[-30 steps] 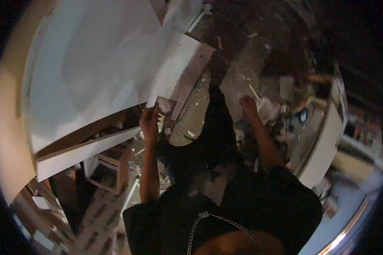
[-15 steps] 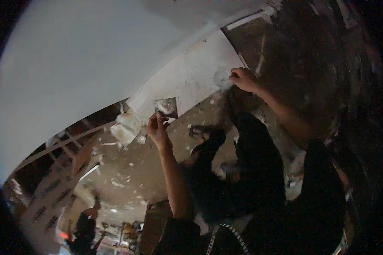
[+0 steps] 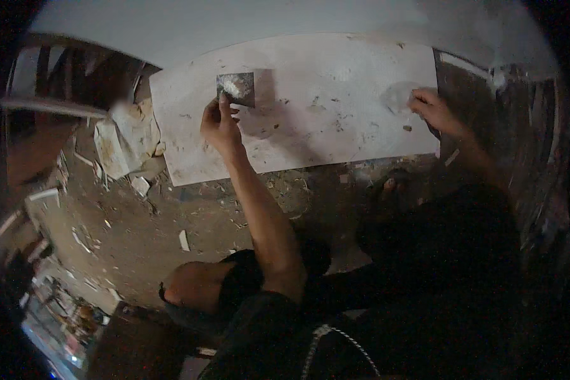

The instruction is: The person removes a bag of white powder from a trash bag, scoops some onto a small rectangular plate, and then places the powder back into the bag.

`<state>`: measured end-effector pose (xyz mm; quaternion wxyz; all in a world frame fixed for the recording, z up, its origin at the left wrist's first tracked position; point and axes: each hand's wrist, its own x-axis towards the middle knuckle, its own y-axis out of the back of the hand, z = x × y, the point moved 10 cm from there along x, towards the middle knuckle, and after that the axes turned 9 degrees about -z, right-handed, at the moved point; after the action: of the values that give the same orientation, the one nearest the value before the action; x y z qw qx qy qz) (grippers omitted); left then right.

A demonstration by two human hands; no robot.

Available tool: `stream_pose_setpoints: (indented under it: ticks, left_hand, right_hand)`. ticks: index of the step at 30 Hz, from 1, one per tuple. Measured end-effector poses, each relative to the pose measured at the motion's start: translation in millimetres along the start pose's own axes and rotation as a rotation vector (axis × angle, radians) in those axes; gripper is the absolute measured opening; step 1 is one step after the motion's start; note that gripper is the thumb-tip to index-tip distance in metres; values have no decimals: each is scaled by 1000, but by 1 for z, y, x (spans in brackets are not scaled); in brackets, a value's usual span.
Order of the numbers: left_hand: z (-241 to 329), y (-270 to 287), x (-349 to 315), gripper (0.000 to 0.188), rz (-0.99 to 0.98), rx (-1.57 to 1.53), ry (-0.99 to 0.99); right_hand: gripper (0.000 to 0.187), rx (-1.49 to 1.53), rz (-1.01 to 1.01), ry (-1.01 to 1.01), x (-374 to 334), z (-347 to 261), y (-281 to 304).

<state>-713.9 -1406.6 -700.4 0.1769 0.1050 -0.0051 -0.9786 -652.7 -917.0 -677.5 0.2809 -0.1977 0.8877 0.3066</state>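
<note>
My left hand [image 3: 221, 126] pinches the lower edge of a small dark square sheet [image 3: 246, 96] between thumb and fingers. A patch of white powder or paste lies on the square; I cannot tell which. The sheet is over the left part of a long white board [image 3: 335, 76], which has dark specks and crumbs on it. At the board's right end, the closed fingers of my right hand [image 3: 438, 114] meet the edge of a clear, roundish thing [image 3: 396, 96], too faint to name.
A large pale surface [image 3: 266, 19] rises behind the board. Left of the board lies a crumpled whitish bag [image 3: 123, 139]. Scraps and chips litter the brown floor [image 3: 139, 221]. My bent knee [image 3: 196, 285] is below, and a dark brown box-like thing [image 3: 133, 342] stands at the lower left.
My view has turned, so the board now lies nearly level instead of slanting. Both hands appear farther apart, the dark sheet still in my left hand and the clear thing still at my right.
</note>
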Motion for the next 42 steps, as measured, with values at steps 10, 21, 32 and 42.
stream_pose_setpoints:
  ticks: [10,21,32,42]
  left_hand:
    - [-4,70,-22,25,154,-56,8]
    - [14,85,-43,27,254,-236,-3]
    - [-13,77,-57,26,337,-261,102]
    - [-32,73,-79,26,379,-342,126]
  right_hand:
    - [25,-63,-55,-75,2,26,2]
    - [33,39,-70,10,-13,10,15]
    - [21,577,-288,-224,-99,80,-84]
    - [39,221,-342,268,13,-121,-147]
